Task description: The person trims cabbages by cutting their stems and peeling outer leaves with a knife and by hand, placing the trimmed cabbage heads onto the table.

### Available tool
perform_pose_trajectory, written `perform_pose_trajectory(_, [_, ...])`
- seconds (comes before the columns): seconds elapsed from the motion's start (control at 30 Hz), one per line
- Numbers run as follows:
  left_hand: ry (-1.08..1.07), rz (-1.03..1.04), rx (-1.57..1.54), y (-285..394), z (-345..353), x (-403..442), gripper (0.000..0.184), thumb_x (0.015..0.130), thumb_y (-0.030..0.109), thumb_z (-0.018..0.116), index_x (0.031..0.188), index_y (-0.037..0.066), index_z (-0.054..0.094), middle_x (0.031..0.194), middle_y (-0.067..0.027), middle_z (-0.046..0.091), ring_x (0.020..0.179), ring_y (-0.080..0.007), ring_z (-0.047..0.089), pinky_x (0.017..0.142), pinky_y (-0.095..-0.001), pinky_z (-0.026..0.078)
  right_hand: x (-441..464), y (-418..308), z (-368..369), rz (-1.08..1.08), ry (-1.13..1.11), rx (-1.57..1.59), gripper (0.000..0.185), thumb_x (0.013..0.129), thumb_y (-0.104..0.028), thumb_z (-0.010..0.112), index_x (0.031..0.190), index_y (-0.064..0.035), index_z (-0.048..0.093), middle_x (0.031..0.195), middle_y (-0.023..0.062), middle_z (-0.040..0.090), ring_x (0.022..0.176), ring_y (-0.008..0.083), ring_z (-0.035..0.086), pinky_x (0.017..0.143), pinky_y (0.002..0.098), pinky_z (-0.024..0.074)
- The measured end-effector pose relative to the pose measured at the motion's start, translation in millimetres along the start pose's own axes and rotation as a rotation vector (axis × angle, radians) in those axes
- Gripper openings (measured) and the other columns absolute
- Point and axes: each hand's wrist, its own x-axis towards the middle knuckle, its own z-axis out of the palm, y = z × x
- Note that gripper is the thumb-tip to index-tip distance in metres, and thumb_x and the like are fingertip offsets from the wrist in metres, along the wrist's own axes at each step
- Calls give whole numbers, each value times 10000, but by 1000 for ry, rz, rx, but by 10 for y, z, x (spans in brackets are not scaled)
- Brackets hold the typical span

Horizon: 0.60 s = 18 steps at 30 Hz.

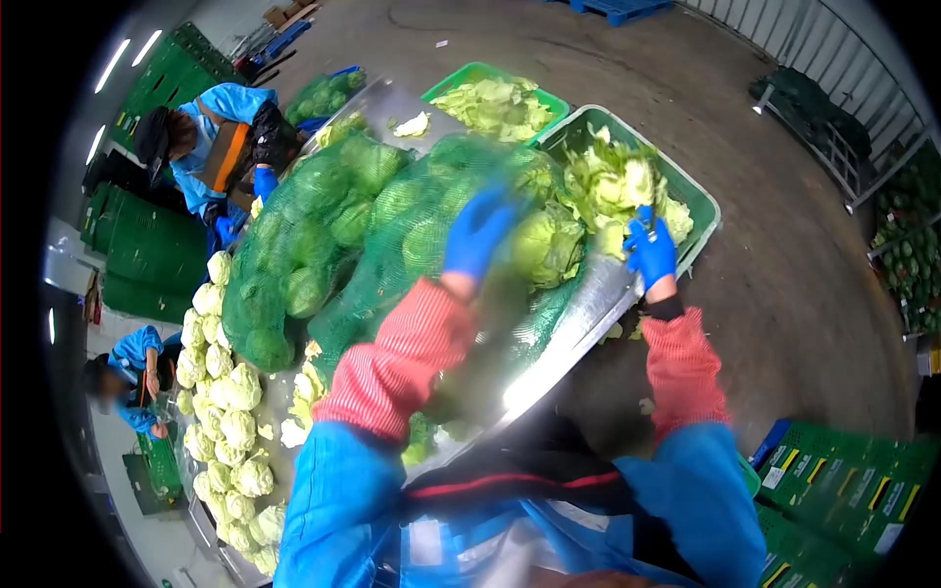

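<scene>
My left hand [480,230], in a blue glove, is over the green net bags of cabbages [392,216] on the metal table; motion blurs its fingers. My right hand [651,250], also gloved in blue, is at the near edge of a green crate [704,201] heaped with cabbage leaves [627,181]. Its fingers are bent round something small that I cannot make out. Between my hands, a loose green cabbage [546,245] lies at the mouth of the net.
Trimmed pale cabbages [230,431] are piled along the table's left side. A second green crate of leaves [495,106] stands beyond. Two people in blue work at the left. Stacked green crates [848,480] stand at the lower right. The metal table edge [569,358] runs near my body.
</scene>
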Motion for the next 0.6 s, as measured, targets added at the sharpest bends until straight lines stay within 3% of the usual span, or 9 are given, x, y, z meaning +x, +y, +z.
perform_pose_trajectory(0.1, [465, -198, -105, -486, -379, -527, 333, 878, 294, 627, 1170, 145, 569, 1165, -27, 580, 1063, -151, 542, 852, -357, 429, -358, 65, 548, -162, -277, -51, 369, 873, -215, 654, 1212, -85, 588, 1054, 34, 657, 856, 111, 606, 764, 242, 480])
perform_pose_trajectory(0.17, [587, -419, -282, -997, -585, -817, 429, 853, 376, 620, 1208, 149, 539, 1190, -43, 567, 1075, -186, 537, 861, -389, 438, -521, -31, 869, -250, -453, -216, 351, 864, -244, 656, 1182, -103, 606, 1058, 73, 664, 847, 147, 623, 765, 267, 494])
perform_pose_trajectory(0.23, [501, -646, -516, -1280, -671, -1084, 528, 828, 458, 613, 1247, 154, 509, 1214, -59, 555, 1088, -221, 532, 870, -420, 447, -674, -284, 1181, -200, -602, -329, 381, 853, -311, 655, 1171, -106, 611, 1087, 130, 656, 896, 221, 643, 791, 309, 501])
perform_pose_trajectory(0.27, [414, -726, -624, -1315, -663, -1159, 578, 815, 499, 609, 1266, 156, 494, 1227, -67, 548, 1094, -239, 530, 874, -436, 452, -679, -231, 1321, -455, -576, -465, 399, 846, -300, 661, 1180, -89, 606, 1083, 151, 651, 948, 260, 637, 832, 347, 497])
perform_pose_trajectory(0.3, [327, -786, -710, -1290, -631, -1191, 628, 803, 540, 606, 1285, 158, 479, 1239, -75, 542, 1100, -256, 527, 879, -452, 456, -631, -41, 1463, -547, -580, -600, 493, 862, -461, 571, 1204, -107, 594, 1136, 178, 616, 1010, 340, 605, 869, 412, 481])
perform_pose_trajectory(0.33, [246, -841, -786, -1222, -582, -1198, 679, 790, 581, 602, 1305, 160, 464, 1251, -83, 535, 1106, -274, 525, 883, -468, 461, -631, 56, 1551, -697, -517, -751, 524, 842, -471, 580, 1204, -92, 570, 1117, 169, 618, 1007, 333, 602, 854, 434, 482])
perform_pose_trajectory(0.4, [134, -908, -872, -1138, -494, -1156, 780, 765, 663, 595, 1343, 165, 435, 1276, -100, 523, 1119, -308, 520, 892, -500, 470, -702, -18, 1627, -668, -496, -774, 579, 764, -513, 637, 1139, -86, 525, 1031, 162, 617, 918, 348, 614, 772, 446, 493])
perform_pose_trajectory(0.53, [148, -492, -730, -2377, -547, -1023, 852, 797, 708, 489, 1403, 126, 346, 1374, -169, 430, 1198, -365, 462, 955, -538, 423, -790, 254, 1865, -589, -467, -841, 558, 746, -585, 621, 965, -73, 644, 959, 189, 607, 852, 351, 633, 689, 457, 509])
perform_pose_trajectory(0.6, [55, -411, -789, -2074, -440, -1053, 848, 834, 702, 425, 1429, 111, 304, 1432, -174, 364, 1298, -385, 366, 1037, -558, 348, -1001, -44, 1767, -439, -505, -899, 545, 765, -566, 622, 995, -72, 630, 1000, 184, 597, 854, 353, 628, 710, 456, 505])
